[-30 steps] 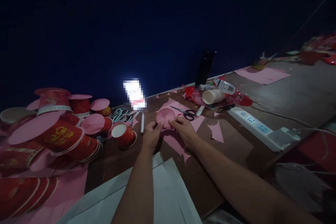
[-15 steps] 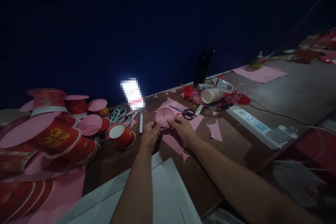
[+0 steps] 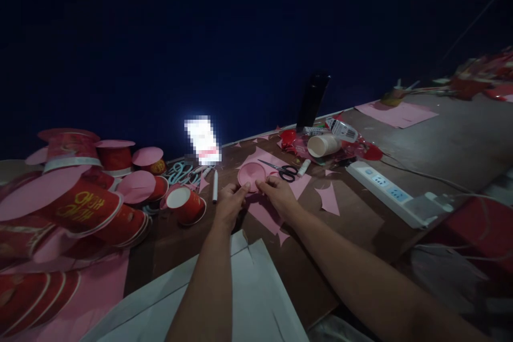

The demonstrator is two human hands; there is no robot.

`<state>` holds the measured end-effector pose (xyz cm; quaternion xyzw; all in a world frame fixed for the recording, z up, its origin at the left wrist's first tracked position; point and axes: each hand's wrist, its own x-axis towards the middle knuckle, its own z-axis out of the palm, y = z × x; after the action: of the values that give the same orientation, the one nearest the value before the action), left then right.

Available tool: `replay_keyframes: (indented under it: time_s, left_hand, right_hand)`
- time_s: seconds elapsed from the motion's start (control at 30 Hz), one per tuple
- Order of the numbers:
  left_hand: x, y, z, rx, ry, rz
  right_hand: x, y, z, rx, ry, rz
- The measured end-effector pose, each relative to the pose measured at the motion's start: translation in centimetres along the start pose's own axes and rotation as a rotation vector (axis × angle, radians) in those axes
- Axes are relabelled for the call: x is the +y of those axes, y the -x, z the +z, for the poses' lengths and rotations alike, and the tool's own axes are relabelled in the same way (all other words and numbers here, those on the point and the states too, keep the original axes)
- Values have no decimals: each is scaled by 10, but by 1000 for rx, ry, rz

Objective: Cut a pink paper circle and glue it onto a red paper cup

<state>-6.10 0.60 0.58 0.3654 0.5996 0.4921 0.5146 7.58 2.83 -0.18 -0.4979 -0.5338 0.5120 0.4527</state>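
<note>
Between both hands is a round pink paper disc (image 3: 251,173) with a raised-looking rim; what lies under it is hidden. My left hand (image 3: 233,200) pinches its near left edge with the thumb on top. At the near right edge my right hand (image 3: 278,193) grips it the same way, fingers curled. Just beyond the right hand lie black-handled scissors (image 3: 287,172) on a cut pink paper sheet (image 3: 266,156). A small white tube (image 3: 304,167) rests beside them. To the left of my left hand are a white pen (image 3: 215,187) and a red paper cup (image 3: 187,206) lying tilted.
Red cups with pink discs (image 3: 92,203) crowd the left side. A lit phone (image 3: 203,139) stands at the back. To the right are a power strip (image 3: 385,187), a pale cup (image 3: 324,145) among plastic wrappers, and pink scraps (image 3: 328,199). White cardboard (image 3: 256,288) lies in front.
Both hands keep their hold on the pink disc with barely any movement. The view has shifted very slightly.
</note>
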Motion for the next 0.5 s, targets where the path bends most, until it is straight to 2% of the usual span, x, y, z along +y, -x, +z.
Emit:
replay_keyframes:
  time_s: [0.37, 0.5]
  left_hand:
    - [3, 1, 0, -7, -19, 61]
    - [-1, -2, -1, -44, 2, 78]
  right_hand:
    - [5, -2, -1, 2, 17, -5]
    - [4, -1, -1, 22, 15, -16]
